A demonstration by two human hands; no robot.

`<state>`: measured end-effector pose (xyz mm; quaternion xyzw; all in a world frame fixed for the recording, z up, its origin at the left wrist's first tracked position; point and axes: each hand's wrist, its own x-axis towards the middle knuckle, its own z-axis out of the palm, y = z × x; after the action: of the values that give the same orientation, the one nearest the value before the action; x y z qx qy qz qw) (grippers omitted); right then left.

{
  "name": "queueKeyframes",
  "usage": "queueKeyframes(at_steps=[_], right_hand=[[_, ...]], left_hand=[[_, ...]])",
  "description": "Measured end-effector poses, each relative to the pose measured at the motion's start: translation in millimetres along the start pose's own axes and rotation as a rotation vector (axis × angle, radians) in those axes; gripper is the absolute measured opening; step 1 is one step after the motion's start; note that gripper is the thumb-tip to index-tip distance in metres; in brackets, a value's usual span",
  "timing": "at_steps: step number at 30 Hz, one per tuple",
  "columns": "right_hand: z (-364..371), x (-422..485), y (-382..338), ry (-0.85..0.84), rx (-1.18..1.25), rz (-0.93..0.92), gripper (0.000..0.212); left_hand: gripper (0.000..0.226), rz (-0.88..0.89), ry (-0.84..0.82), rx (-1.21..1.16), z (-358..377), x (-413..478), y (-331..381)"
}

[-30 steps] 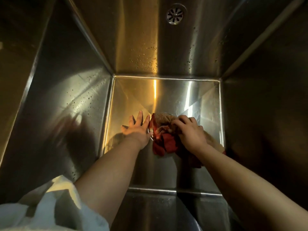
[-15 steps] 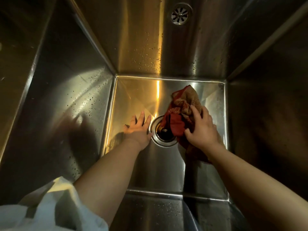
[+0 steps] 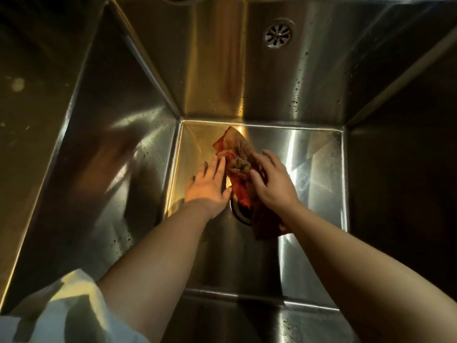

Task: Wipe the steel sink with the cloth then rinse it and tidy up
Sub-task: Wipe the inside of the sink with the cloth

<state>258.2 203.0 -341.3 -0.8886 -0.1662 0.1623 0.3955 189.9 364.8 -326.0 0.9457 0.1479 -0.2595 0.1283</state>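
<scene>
Right hand [image 3: 272, 186] bends its fingers over the red cloth [image 3: 237, 154], and I see it pressing that cloth on the floor of the steel sink [image 3: 99, 157], toward the far wall. Left hand [image 3: 210, 186] lies flat, fingers straight, touching the cloth's left edge. The cloth hides part of the drain [image 3: 238, 215].

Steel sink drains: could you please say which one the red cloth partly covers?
The ringed floor drain, under the crumpled red cloth; the slotted round grille on the back wall is uncovered.
</scene>
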Motion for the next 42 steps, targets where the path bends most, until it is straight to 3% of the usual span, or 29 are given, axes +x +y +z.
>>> queueKeyframes(at_steps=[3,8,12,22,28,36,42], right_hand=[[-14,-8,23,0.086,-0.198,0.057,0.041],[-25,-13,52,-0.067,-0.542,0.169,0.051],[-22,-6,51,-0.093,-0.539,0.174,0.051],[-28,-5,49,-0.114,-0.563,0.210,0.051],[-21,-3,35,-0.144,-0.536,0.214,0.051],[2,11,13,-0.140,-0.497,0.177,0.052],[12,14,15,-0.175,-0.500,0.254,0.057]], left_hand=[[0.082,0.031,0.041,-0.072,0,2,13],[0.095,0.048,0.101,-0.116,10,10,52],[0.110,0.021,0.048,-0.053,16,18,74],[0.076,0.174,0.087,-0.023,-1,26,62],[0.073,0.268,0.146,0.067,-40,33,29],[0.066,0.278,0.059,0.513,-74,53,-24],[0.067,0.276,-0.022,0.434,-50,54,-35]])
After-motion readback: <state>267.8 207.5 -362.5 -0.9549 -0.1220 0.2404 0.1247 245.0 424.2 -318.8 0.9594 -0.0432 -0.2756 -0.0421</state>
